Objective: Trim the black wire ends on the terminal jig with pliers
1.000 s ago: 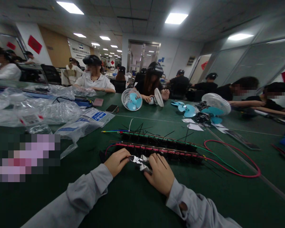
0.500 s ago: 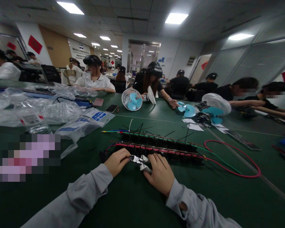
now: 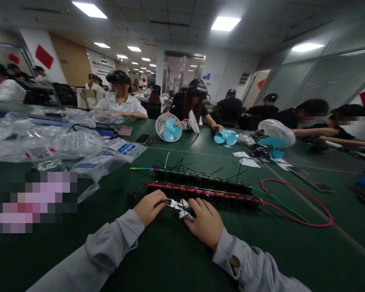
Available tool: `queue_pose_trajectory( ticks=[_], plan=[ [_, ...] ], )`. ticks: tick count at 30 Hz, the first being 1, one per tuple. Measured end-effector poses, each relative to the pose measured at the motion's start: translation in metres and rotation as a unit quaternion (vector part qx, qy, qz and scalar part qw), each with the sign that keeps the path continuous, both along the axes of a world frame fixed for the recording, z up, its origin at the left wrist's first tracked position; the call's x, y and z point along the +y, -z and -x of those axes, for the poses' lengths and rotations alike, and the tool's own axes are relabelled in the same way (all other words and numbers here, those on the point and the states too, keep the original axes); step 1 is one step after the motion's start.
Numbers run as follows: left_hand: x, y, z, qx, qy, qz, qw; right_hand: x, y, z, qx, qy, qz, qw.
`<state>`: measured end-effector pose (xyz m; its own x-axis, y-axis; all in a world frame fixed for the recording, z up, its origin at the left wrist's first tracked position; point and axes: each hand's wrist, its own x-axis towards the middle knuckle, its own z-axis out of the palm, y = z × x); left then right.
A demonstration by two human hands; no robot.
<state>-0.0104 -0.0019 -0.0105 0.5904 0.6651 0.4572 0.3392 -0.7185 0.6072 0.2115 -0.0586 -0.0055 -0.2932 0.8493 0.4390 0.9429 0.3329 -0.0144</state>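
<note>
My right hand [image 3: 206, 221] is closed round the white handles of a pair of cutting pliers [image 3: 174, 203], whose jaws point left. At the tip of the jaws, my left hand [image 3: 150, 207] is closed in a pinch; what lies between its fingers, if anything, is too small to make out. Just beyond both hands lies a long black wire harness [image 3: 200, 190] in two rows, with a red wire [image 3: 182, 187] and a green wire [image 3: 207, 175] running along it. Thin black cable ties [image 3: 238, 173] stick up from it at many angles.
Clear plastic bags [image 3: 76, 140] spread over the left side. A phone [image 3: 143, 139] and a fan with blue blades [image 3: 169, 127] stand farther back. A red wire loop [image 3: 330, 215] reaches right. Across the table, a co-worker's hand [image 3: 217, 127] touches a blue fan blade [image 3: 225, 137].
The co-worker across the table has shifted the blue fan blade to the left and drawn the hand back. My two hands and the pliers have hardly moved.
</note>
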Motion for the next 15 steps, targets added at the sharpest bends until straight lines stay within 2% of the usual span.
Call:
queue_pose_trajectory(
  ticks=[9,15],
  plan=[
    [0.0001,-0.0001,0.0001,0.001,0.002,0.004,1.000,0.0006,-0.0032,0.0009,0.005,0.000,0.034,0.999],
    [-0.0005,-0.0010,-0.0005,-0.010,0.004,0.000,1.000,-0.0011,-0.0051,-0.0004,0.010,-0.018,0.000,1.000]
  ],
)
